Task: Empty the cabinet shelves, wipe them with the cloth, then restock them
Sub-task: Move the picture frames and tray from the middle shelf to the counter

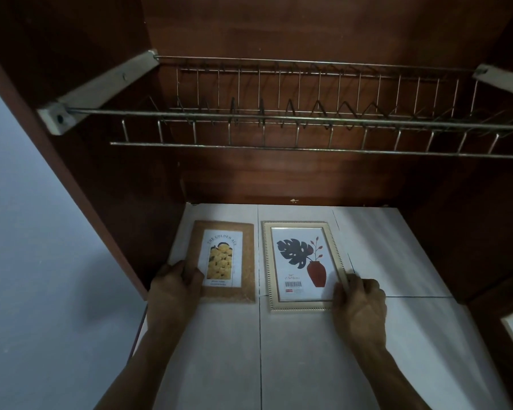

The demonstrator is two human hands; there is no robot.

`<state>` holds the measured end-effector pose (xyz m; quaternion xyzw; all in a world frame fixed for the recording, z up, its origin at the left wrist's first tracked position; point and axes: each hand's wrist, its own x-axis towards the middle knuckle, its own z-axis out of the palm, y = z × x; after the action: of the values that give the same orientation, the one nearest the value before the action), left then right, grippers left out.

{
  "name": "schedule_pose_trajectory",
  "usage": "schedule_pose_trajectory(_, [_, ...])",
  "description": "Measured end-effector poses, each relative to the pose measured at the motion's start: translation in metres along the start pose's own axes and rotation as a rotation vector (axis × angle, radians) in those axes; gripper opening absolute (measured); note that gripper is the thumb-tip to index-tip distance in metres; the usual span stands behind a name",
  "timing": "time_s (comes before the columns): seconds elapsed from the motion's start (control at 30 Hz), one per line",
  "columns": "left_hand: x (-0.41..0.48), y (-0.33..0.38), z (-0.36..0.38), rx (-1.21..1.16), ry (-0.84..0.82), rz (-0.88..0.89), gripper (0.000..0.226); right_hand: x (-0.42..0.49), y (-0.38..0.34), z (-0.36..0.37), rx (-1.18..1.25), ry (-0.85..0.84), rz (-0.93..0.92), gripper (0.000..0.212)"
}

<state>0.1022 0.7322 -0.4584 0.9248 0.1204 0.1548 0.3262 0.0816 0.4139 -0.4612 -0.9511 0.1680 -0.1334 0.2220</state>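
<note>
While both picture frames are lying flat against the white tiled surface (397, 247) below the cabinet (279, 25), each hand is taking one by a lower outer corner. The left hand (174, 287) is pinching the lower-left corner of the brown frame (224, 261), with the thumb lying across its face and the fingers curling round its side edge. The right hand (360, 300) is gripping the lower-right corner of the cream frame (304, 266) in the same manner.

Both frames are presenting as small, rigid rectangles and are judged light enough for one hand each. The brown one is showing a coarse, cork-like border, which should be giving good friction. The cream one is showing a smoother moulding with a beaded rim and is likely slicker under the fingers. Its front is carrying a barcode label (293, 284). Any glazing over the prints is judged fragile, so hold is best kept on the borders, not the centre panel. The two frames are sitting just beside one another, apart by a narrow gap.

Above, a wire rack (279, 119) of thin metal rods is spanning the dark reddish wood-grain cabinet on pale angled brackets (101, 90) and is holding nothing.
</note>
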Motion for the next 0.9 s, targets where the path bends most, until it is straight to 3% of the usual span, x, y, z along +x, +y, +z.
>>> schedule_pose_trajectory(0.17, [-0.003, 0.007, -0.001, 0.04, -0.015, 0.021, 0.021, 0.0, -0.002, -0.002, -0.022, 0.029, -0.014, 0.049])
schedule_pose_trajectory(0.43, [-0.003, 0.006, 0.002, 0.1, -0.023, -0.041, 0.023, -0.001, 0.001, -0.007, -0.004, 0.011, -0.053, 0.036])
schedule_pose_trajectory(0.63, [-0.005, 0.013, -0.003, 0.088, -0.021, -0.042, 0.027, -0.001, -0.008, -0.022, 0.011, -0.024, -0.07, 0.046])
schedule_pose_trajectory(0.8, [-0.003, 0.046, -0.008, 0.208, 0.044, 0.133, 0.042, 0.002, -0.033, -0.038, 0.049, -0.068, -0.225, 0.056])
schedule_pose_trajectory(0.9, [-0.007, 0.077, -0.006, 0.301, 0.002, 0.29, 0.046, 0.006, -0.045, -0.044, -0.083, -0.157, -0.329, 0.069])
